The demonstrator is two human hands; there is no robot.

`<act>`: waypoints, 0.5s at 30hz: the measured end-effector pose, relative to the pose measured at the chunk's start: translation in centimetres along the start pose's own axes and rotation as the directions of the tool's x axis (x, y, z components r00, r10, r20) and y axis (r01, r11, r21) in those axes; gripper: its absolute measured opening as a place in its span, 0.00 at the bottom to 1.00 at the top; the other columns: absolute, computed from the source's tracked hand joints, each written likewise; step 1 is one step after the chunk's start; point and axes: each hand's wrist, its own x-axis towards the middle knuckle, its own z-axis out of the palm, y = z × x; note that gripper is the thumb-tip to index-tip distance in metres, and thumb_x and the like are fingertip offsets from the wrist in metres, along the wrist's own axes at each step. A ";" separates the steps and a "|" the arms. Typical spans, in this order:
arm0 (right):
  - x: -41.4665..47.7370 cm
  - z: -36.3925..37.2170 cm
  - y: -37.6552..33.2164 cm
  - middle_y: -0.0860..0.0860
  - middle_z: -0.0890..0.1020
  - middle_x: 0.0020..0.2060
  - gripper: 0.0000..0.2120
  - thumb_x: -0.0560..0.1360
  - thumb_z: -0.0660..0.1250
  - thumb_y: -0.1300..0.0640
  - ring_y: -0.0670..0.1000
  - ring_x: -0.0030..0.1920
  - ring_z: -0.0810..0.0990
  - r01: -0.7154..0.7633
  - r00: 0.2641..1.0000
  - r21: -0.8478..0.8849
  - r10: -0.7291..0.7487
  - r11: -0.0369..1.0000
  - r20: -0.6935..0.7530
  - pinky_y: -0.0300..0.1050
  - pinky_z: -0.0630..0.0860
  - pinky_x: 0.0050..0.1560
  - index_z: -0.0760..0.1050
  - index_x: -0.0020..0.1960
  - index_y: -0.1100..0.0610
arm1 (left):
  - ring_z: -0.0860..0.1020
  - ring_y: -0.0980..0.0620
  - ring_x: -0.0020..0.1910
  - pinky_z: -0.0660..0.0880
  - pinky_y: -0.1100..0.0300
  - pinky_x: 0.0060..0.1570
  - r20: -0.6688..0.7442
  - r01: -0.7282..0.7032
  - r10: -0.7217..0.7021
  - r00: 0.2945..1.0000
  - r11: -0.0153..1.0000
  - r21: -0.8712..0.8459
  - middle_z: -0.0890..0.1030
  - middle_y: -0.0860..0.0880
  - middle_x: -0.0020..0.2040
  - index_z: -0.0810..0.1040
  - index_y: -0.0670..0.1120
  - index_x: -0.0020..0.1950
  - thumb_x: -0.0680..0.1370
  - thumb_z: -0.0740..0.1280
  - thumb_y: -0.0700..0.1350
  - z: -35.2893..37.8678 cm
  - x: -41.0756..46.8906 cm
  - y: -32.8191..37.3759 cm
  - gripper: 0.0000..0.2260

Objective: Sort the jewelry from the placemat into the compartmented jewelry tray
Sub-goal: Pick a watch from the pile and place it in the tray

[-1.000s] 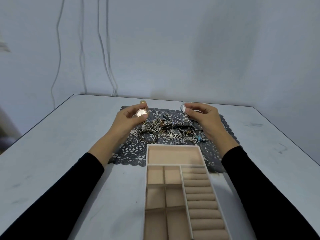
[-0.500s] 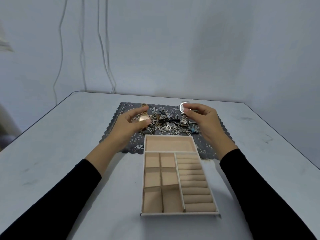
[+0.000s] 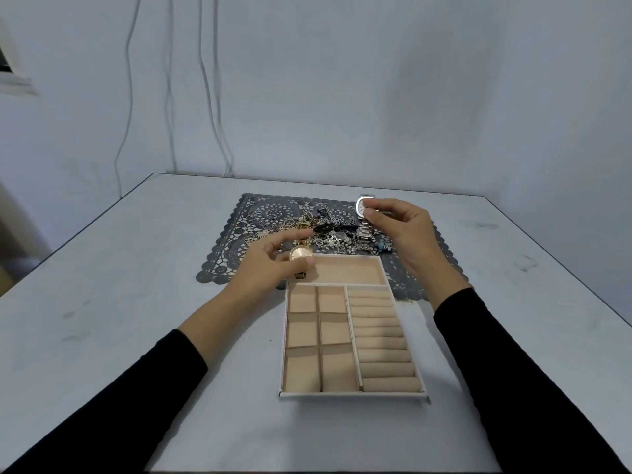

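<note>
**Two watches lifted, tray not yet filled**

On the counter [image 3: 136,268] before us, the sorting has barely begun. Every compartment of the jewelry tray [image 3: 352,394] that we can see is bare: we count one wide compartment along the far edge, six small square ones in two columns on the left, and a bank of padded ring rolls on the right, about nine by our count, though the far ones run together.

We have two watches in hand, one each. Our left hand [image 3: 273,268] pinches the gold watch [image 3: 301,253] between thumb and fingertips, its round face turned up, and holds it just over the far left corner of the tray, so we judge it close to being set into the wide compartment. Our right hand [image 3: 403,230] pinches the silver watch [image 3: 363,213] by its case, up above the right part of the placemat [image 3: 239,241], with its metal strap hanging down toward the pile; it is not yet over the tray.

All else is left to do. The jewelry pile [image 3: 328,234] lies tangled in the middle of the placemat, just beyond the tray's far wall: rings, chains, bracelets and beads, too small and knotted for us to count piece by piece. A few thin hoops lie apart to the pile's left.

So by our reckoning: two watches taken up, none placed, and the whole pile waiting.
</note>
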 end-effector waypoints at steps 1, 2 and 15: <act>0.0 0.1 0.0 0.50 0.86 0.48 0.10 0.70 0.74 0.63 0.48 0.49 0.83 0.001 1.000 -0.006 -0.001 1.000 0.000 0.38 0.77 0.51 0.83 0.51 0.59 | 0.83 0.53 0.42 0.78 0.63 0.33 -0.002 0.001 -0.001 1.000 1.000 -0.030 0.86 0.53 0.46 0.81 0.49 0.60 0.71 0.74 0.33 0.2 -0.2 0.1 0.20; 0.0 0.1 0.0 0.50 0.86 0.48 0.10 0.70 0.74 0.63 0.48 0.49 0.83 0.000 1.000 -0.009 0.000 1.000 0.000 0.38 0.77 0.51 0.83 0.51 0.59 | 0.82 0.54 0.42 0.78 0.65 0.34 -0.006 0.005 -0.006 1.000 0.998 -0.056 0.86 0.54 0.45 0.81 0.47 0.60 0.71 0.73 0.32 0.4 -0.3 0.1 0.20; -0.2 0.2 0.1 0.51 0.86 0.48 0.09 0.70 0.73 0.64 0.48 0.48 0.83 0.002 1.000 -0.006 -0.002 1.000 -0.005 0.39 0.78 0.52 0.83 0.51 0.60 | 0.82 0.57 0.38 0.76 0.67 0.33 -0.009 0.005 -0.005 1.000 1.000 -0.006 0.84 0.62 0.44 0.80 0.43 0.59 0.79 0.65 0.33 0.8 -1.1 0.7 0.12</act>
